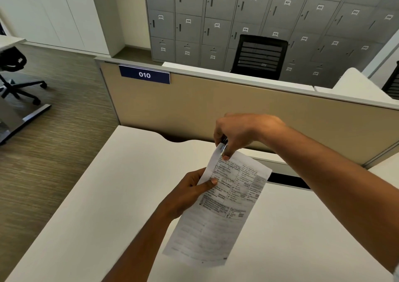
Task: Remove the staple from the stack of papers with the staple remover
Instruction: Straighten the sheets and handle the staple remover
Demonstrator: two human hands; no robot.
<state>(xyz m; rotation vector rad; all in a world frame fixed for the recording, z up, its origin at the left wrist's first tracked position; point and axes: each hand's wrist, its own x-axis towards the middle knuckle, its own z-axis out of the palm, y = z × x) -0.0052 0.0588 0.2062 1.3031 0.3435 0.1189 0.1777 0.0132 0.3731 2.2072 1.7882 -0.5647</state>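
Observation:
A stack of printed papers [218,214] is held up above the white desk [103,195], tilted with its top corner pointing away. My left hand [190,193] pinches the stack's left edge, thumb on the front. My right hand [239,132] grips a metal staple remover [222,146] pressed onto the top left corner of the stack. The staple itself is hidden under the tool and my fingers.
A beige partition [216,108] with a blue "010" sign [144,74] stands behind the desk. A dark cable slot [289,180] runs along the desk's back edge. Grey numbered lockers [216,22] and black office chairs [259,57] lie beyond.

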